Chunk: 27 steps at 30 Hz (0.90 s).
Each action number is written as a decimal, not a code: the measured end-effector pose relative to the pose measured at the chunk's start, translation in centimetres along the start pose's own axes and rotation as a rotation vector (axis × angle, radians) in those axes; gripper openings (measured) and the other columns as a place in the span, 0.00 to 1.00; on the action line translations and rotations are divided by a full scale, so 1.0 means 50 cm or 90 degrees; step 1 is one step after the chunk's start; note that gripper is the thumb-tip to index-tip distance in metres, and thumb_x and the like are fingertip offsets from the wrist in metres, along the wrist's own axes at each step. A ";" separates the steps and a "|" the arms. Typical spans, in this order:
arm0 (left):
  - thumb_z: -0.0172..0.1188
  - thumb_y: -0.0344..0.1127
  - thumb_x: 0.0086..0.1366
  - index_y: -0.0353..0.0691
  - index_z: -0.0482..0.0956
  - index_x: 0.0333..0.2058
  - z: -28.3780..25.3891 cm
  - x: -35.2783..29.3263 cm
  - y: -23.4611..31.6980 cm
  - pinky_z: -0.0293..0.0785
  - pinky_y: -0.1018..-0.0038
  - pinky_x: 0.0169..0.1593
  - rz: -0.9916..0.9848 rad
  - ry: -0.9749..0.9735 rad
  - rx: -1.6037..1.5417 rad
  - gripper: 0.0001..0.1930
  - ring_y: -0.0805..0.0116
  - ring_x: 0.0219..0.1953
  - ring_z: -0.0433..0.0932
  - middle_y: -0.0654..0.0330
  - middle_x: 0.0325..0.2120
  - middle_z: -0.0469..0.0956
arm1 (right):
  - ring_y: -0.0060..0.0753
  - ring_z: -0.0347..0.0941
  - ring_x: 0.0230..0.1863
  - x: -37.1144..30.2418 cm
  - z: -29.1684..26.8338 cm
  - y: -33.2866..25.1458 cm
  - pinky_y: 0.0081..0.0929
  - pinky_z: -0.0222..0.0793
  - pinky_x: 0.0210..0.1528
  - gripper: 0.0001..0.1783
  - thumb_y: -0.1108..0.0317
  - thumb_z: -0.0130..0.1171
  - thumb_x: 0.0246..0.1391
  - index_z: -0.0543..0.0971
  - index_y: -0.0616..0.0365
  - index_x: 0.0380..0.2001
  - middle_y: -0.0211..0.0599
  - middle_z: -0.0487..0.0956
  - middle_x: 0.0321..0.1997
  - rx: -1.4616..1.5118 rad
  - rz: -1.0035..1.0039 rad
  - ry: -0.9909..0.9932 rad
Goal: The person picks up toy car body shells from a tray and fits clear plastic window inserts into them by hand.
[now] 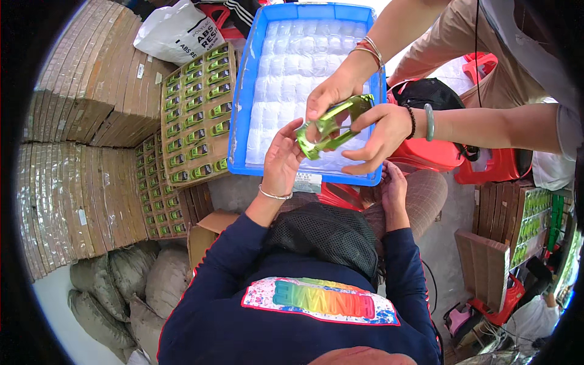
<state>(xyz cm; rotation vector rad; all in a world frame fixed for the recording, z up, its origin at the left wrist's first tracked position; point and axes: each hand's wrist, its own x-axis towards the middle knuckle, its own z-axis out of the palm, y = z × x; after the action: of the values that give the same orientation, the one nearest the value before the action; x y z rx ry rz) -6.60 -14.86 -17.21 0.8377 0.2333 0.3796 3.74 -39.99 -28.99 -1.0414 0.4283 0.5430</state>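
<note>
At centre, touches green part with left hand spread, right hand half-open; could drop part from early release by co-worker.

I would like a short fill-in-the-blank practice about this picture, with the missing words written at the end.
1. The shiny green piece is above a tray whose rim has the colour ____.
2. Between the wearer's left grip and right grip, the ____ one is nearer to this piece.
3. The bag near the tray's upper left corner is ____ with dark printing.
4. The wearer's sweatshirt has a multicoloured patch on its ____.

Missing words: blue; left; white; front.
</note>
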 end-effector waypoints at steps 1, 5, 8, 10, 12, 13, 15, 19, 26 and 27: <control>0.51 0.44 0.68 0.35 0.62 0.58 0.001 -0.005 0.000 0.73 0.70 0.50 -0.002 0.013 -0.001 0.25 0.67 0.48 0.75 0.55 0.49 0.73 | 0.18 0.71 0.28 0.000 -0.001 0.000 0.17 0.71 0.32 0.11 0.67 0.50 0.62 0.76 0.62 0.41 0.28 0.76 0.30 0.000 -0.001 0.001; 0.51 0.42 0.68 0.35 0.64 0.56 0.021 -0.006 0.009 0.74 0.72 0.48 -0.010 0.042 0.014 0.23 0.68 0.46 0.76 0.56 0.47 0.74 | 0.18 0.71 0.29 0.003 -0.005 0.001 0.17 0.71 0.32 0.11 0.67 0.50 0.62 0.77 0.62 0.41 0.28 0.76 0.30 0.001 -0.005 -0.008; 0.51 0.41 0.69 0.36 0.65 0.55 0.010 -0.007 0.007 0.75 0.72 0.47 -0.011 0.045 0.008 0.21 0.67 0.45 0.77 0.57 0.45 0.75 | 0.18 0.71 0.29 0.002 -0.005 0.002 0.18 0.71 0.33 0.11 0.67 0.50 0.62 0.77 0.62 0.40 0.28 0.76 0.30 -0.004 -0.007 -0.007; 0.51 0.40 0.69 0.35 0.65 0.55 -0.001 -0.007 0.004 0.75 0.72 0.47 -0.009 0.045 0.010 0.21 0.67 0.44 0.77 0.56 0.44 0.76 | 0.18 0.71 0.29 0.001 -0.005 0.002 0.18 0.71 0.33 0.10 0.67 0.50 0.62 0.77 0.62 0.40 0.28 0.76 0.30 -0.009 -0.010 -0.007; 0.51 0.39 0.69 0.35 0.65 0.55 -0.004 -0.007 0.003 0.76 0.72 0.46 -0.006 0.045 0.012 0.20 0.66 0.43 0.78 0.56 0.43 0.76 | 0.18 0.71 0.28 0.002 -0.006 0.002 0.17 0.71 0.33 0.10 0.67 0.51 0.62 0.77 0.62 0.39 0.28 0.77 0.30 0.017 -0.004 -0.021; 0.51 0.39 0.68 0.35 0.66 0.54 -0.003 -0.008 0.003 0.76 0.72 0.45 -0.005 0.050 0.015 0.20 0.66 0.41 0.79 0.56 0.42 0.77 | 0.18 0.71 0.28 0.000 -0.006 0.003 0.17 0.71 0.33 0.10 0.67 0.51 0.62 0.77 0.62 0.39 0.28 0.77 0.30 0.017 -0.003 -0.021; 0.52 0.39 0.68 0.35 0.66 0.54 -0.001 -0.009 0.004 0.76 0.72 0.44 -0.002 0.057 0.019 0.19 0.65 0.40 0.79 0.56 0.40 0.77 | 0.18 0.71 0.28 -0.005 0.001 -0.001 0.17 0.71 0.33 0.10 0.67 0.51 0.62 0.77 0.62 0.39 0.28 0.77 0.30 0.008 -0.006 0.000; 0.53 0.39 0.68 0.35 0.66 0.53 0.005 -0.010 0.010 0.76 0.73 0.42 0.014 0.067 0.043 0.19 0.65 0.39 0.80 0.55 0.39 0.78 | 0.18 0.71 0.28 -0.002 -0.002 0.001 0.17 0.71 0.32 0.10 0.67 0.51 0.62 0.77 0.62 0.39 0.28 0.77 0.30 0.009 -0.014 -0.012; 0.59 0.36 0.64 0.33 0.67 0.53 0.027 0.011 0.027 0.75 0.76 0.40 0.090 0.171 0.213 0.22 0.68 0.37 0.80 0.58 0.38 0.78 | 0.17 0.70 0.27 0.001 -0.005 0.003 0.17 0.68 0.30 0.10 0.67 0.51 0.61 0.77 0.63 0.39 0.28 0.76 0.29 -0.005 -0.023 0.006; 0.59 0.36 0.64 0.33 0.67 0.53 0.024 0.017 0.030 0.75 0.76 0.40 0.091 0.172 0.212 0.22 0.68 0.37 0.80 0.58 0.38 0.78 | 0.17 0.69 0.27 0.000 -0.004 0.002 0.17 0.67 0.30 0.11 0.67 0.52 0.61 0.77 0.64 0.39 0.28 0.76 0.29 0.006 -0.010 0.014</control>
<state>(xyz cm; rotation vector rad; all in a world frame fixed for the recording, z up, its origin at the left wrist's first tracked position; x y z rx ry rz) -5.74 -14.39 -15.32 1.1347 0.4983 0.5997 3.69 -40.14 -29.13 -1.0413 0.4415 0.5161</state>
